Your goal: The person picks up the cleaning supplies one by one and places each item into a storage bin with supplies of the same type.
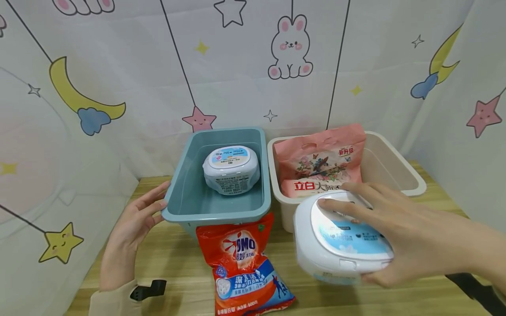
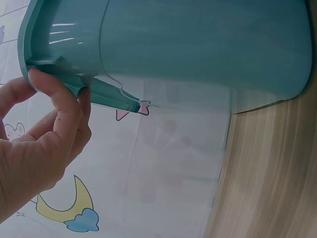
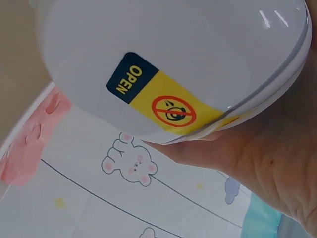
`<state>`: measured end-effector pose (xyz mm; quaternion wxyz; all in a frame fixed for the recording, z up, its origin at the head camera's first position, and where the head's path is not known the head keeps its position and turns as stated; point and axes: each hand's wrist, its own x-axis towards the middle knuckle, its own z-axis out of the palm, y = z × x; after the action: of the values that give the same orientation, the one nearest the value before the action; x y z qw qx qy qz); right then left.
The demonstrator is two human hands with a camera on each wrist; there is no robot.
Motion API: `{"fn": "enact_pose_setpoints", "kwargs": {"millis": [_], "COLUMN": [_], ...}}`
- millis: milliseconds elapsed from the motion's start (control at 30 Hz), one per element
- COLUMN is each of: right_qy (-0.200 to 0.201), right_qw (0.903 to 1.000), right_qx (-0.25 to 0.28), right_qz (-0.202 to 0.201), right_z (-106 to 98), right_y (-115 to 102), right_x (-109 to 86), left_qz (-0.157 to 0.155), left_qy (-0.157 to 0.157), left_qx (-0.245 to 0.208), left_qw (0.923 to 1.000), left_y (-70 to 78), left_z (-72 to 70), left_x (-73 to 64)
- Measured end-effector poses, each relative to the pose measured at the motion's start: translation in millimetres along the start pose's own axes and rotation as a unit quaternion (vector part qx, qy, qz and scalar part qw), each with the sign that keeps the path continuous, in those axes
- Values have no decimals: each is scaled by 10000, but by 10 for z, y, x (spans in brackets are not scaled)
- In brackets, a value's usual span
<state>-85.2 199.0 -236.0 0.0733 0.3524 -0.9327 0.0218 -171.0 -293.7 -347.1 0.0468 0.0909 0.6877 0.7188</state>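
Note:
My right hand [image 1: 389,232] grips a white plastic tub [image 1: 340,237] with a blue label on its lid, in front of the cream bin. In the right wrist view the tub's side [image 3: 89,29] carries a yellow and dark "OPEN" sticker [image 3: 153,94]. My left hand [image 1: 138,215] holds the left rim of a teal bin [image 1: 215,218]; the left wrist view has the thumb and fingers [image 2: 57,94] pinched at that rim. A similar white tub [image 1: 231,169] stands inside the teal bin. A red OMO detergent bag [image 1: 243,272] lies in front of it.
To the right of the teal bin stands the cream bin [image 1: 395,162], with a pink detergent bag [image 1: 322,160] leaning inside. Both bins are on a wood-grain table [image 1: 178,267]. A white curtain [image 1: 237,79] with printed cartoons hangs close behind and along the sides.

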Motion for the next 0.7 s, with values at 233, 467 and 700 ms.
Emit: {"fn": "enact_pose_setpoints", "kwargs": {"millis": [233,467,700], "right_qy": [65,147,156], "right_qw": [9999,9998,9997], "right_qx": [90,34,124], "right_qz": [-34,-137,-131], "right_z": [-86,-162,-230], "right_y": [4,-12,-53], "right_x": [28,84,186], "left_qz": [-26,-87,-94], "left_qy": [7,50,72], "left_qx": [21,0,-75], "left_qw": [10000,9999,9999], "left_y": [-17,1,-21], "left_z": [2,9,4], "left_x": [4,0,-2]}}
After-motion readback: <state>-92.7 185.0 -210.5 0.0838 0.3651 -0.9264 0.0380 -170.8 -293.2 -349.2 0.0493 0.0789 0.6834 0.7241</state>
